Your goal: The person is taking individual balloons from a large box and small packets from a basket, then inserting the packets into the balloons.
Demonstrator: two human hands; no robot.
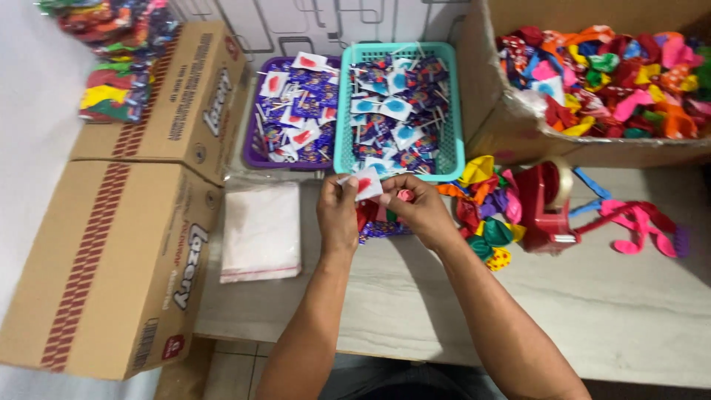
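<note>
- Paper-wrapped lollipop (366, 183) at frame centre — pinched in left hand (338, 215) fingers, raised for handling.
- Right hand (418, 211) fingers closed on red balloon (404, 195) — supply baskets directly above.

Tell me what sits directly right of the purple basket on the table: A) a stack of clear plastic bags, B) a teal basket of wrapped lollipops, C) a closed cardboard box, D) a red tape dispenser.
B: the teal basket, filled with wrapped lollipops, stands edge to edge against the right side of the purple basket, just beyond both hands.
</note>
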